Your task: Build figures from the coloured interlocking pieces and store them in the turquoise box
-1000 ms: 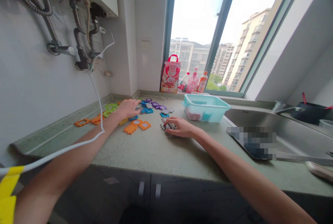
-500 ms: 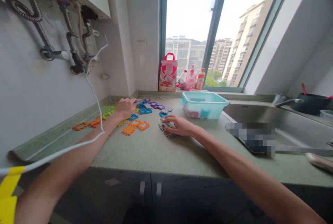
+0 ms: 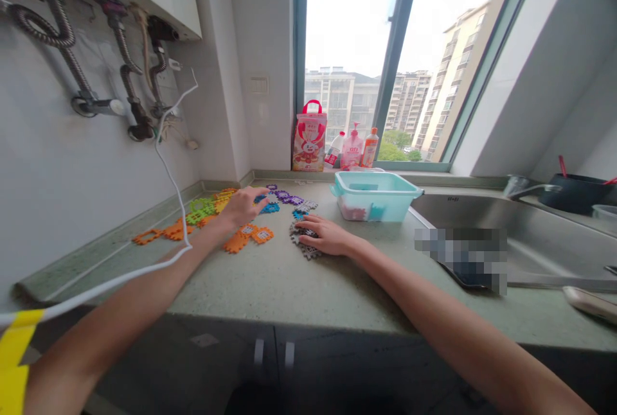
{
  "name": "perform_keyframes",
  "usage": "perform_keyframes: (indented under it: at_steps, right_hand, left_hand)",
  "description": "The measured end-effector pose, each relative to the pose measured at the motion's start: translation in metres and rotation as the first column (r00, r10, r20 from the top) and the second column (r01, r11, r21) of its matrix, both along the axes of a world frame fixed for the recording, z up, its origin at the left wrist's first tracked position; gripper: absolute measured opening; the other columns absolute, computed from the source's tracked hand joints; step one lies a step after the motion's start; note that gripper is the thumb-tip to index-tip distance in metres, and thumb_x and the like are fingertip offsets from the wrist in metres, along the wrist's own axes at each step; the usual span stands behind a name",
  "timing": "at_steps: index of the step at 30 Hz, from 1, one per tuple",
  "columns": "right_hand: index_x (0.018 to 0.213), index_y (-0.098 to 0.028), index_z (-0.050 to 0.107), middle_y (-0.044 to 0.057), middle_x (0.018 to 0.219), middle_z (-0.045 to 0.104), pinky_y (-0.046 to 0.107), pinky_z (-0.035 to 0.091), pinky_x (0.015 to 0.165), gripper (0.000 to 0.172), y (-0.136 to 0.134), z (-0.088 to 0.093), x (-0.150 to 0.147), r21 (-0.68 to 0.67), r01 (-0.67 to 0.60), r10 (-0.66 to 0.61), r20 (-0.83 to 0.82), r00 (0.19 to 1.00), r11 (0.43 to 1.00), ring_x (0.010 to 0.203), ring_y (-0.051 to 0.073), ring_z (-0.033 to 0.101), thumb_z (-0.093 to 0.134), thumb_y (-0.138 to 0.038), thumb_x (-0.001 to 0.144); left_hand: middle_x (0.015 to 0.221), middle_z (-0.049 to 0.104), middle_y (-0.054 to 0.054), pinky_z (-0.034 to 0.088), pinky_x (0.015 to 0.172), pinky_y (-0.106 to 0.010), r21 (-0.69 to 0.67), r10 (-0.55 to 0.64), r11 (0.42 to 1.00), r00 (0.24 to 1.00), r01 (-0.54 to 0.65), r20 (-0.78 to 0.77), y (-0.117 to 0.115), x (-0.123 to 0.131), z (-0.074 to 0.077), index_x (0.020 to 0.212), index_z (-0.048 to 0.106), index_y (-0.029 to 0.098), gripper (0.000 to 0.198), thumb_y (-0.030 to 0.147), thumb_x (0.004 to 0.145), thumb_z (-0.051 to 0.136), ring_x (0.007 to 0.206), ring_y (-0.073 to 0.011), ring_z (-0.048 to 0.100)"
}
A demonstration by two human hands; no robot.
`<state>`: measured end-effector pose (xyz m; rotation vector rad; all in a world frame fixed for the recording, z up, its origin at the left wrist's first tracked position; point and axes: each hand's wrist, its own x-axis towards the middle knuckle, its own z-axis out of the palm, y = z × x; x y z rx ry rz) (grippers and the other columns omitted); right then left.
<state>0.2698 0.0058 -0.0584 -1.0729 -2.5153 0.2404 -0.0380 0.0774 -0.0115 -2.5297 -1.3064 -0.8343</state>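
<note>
My left hand [image 3: 243,207] is over the blue interlocking puzzle tiles [image 3: 270,207], thumb and fingers apart, with nothing visible between them. Its palm side is hidden. My right hand [image 3: 324,236] lies with outstretched fingers on a cluster of grey puzzle tiles [image 3: 308,252], covering part of them. Purple tiles [image 3: 289,198] curve behind, towards the wall. Orange tiles [image 3: 236,241] with notched edges rest on the counter in front of my left hand. Green tiles [image 3: 201,211] and yellow tiles [image 3: 224,198] are left of that hand.
A turquoise plastic basin [image 3: 378,200] with some pieces inside stands right of the tiles. Further right is a steel sink [image 3: 540,235], with a pixelated dark object [image 3: 465,261] at its near edge. A white cable [image 3: 168,174] hangs across the left side, over my forearm.
My left hand has moved right and slightly nearer, from the back of the tile pile to the blue tiles. My right hand's fingers have flattened on the grey tiles.
</note>
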Motion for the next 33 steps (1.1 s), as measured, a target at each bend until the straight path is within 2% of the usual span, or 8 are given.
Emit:
perform_keyframes:
  at_steps: [3,9,16,20,22,25,28,33]
  right_hand:
    - [0.144,-0.023,0.064,0.014,0.155,0.055,0.049,0.037,0.123,0.051,-0.004,0.005,-0.002,0.016,-0.067,0.067,-0.022,0.998,0.998,0.148,0.032,0.047,0.057,-0.05,0.102]
    - [0.143,-0.025,0.065,0.013,0.154,0.057,0.048,0.037,0.124,0.049,-0.01,0.008,-0.003,-0.001,-0.154,0.154,-0.052,0.987,0.988,0.148,0.03,0.046,0.059,-0.049,0.101]
    - [0.145,-0.025,0.063,0.013,0.158,0.052,0.048,0.036,0.125,0.05,-0.014,0.011,0.001,-0.01,-0.118,0.117,-0.027,0.993,0.993,0.15,0.03,0.044,0.057,-0.05,0.102]
    - [0.145,-0.026,0.063,0.011,0.156,0.054,0.049,0.037,0.125,0.049,-0.015,0.013,-0.001,-0.003,-0.111,0.111,-0.01,0.994,0.994,0.15,0.031,0.044,0.059,-0.047,0.101]
    - [0.145,-0.026,0.063,0.012,0.156,0.054,0.05,0.038,0.124,0.049,-0.015,0.013,-0.002,-0.006,-0.108,0.108,-0.014,0.994,0.994,0.149,0.031,0.046,0.06,-0.047,0.101]
    - [0.143,-0.025,0.064,0.012,0.156,0.054,0.049,0.038,0.123,0.048,-0.014,0.012,-0.002,0.001,-0.114,0.114,-0.015,0.993,0.993,0.148,0.031,0.047,0.059,-0.047,0.101]
    - [0.142,-0.024,0.063,0.014,0.151,0.058,0.048,0.04,0.121,0.049,-0.013,0.01,-0.001,0.019,-0.106,0.106,-0.012,0.994,0.994,0.145,0.031,0.05,0.061,-0.049,0.1]
    - [0.148,-0.02,0.052,0.018,0.155,0.05,0.05,0.04,0.12,0.071,-0.008,0.01,0.003,0.171,0.166,-0.136,-0.172,0.976,0.971,0.143,0.033,0.051,0.073,-0.055,0.089]
  left_hand:
    - [0.139,0.068,-0.011,0.047,0.11,-0.035,-0.105,0.236,0.967,0.972,-0.234,0.009,0.035,-0.021,0.007,0.143,0.06,0.014,0.045,0.024,0.1,0.05,0.125,-0.0239,0.065]
    - [0.144,0.065,-0.012,0.044,0.116,-0.035,-0.137,0.321,0.935,0.945,-0.328,-0.065,0.091,-0.023,0.009,0.148,0.057,0.014,0.06,0.02,0.089,0.049,0.134,-0.0268,0.061]
    - [0.124,0.072,-0.024,0.05,0.101,-0.051,-0.111,0.451,0.874,0.874,-0.473,-0.181,0.097,-0.02,-0.031,0.12,0.073,0.014,0.044,0.038,0.095,0.046,0.116,-0.0381,0.068]
    - [0.11,0.075,-0.024,0.045,0.101,-0.057,-0.049,0.484,0.866,0.858,-0.498,-0.172,0.091,-0.02,-0.028,0.103,0.077,0.014,0.035,0.028,0.093,0.047,0.108,-0.0391,0.068]
    - [0.112,0.076,-0.022,0.041,0.104,-0.058,0.001,0.492,0.868,0.86,-0.497,-0.134,0.086,-0.018,-0.018,0.11,0.077,0.015,0.036,0.022,0.093,0.046,0.113,-0.0387,0.065]
    - [0.124,0.073,-0.016,0.041,0.108,-0.052,0.124,0.398,0.909,0.917,-0.399,0.031,0.074,-0.009,0.004,0.125,0.072,0.02,0.041,0.023,0.101,0.039,0.122,-0.0345,0.06]
    - [0.12,0.073,-0.012,0.046,0.105,-0.041,0.228,0.12,0.959,0.972,-0.165,0.201,0.058,0.015,0.02,0.123,0.071,0.02,0.04,0.03,0.106,0.037,0.117,-0.0277,0.063]
    - [0.106,0.077,-0.008,0.052,0.087,-0.03,0.083,-0.395,0.917,0.918,0.39,0.047,0.027,0.069,0.007,0.114,0.077,0.02,0.03,0.031,0.101,0.052,0.089,-0.0191,0.07]
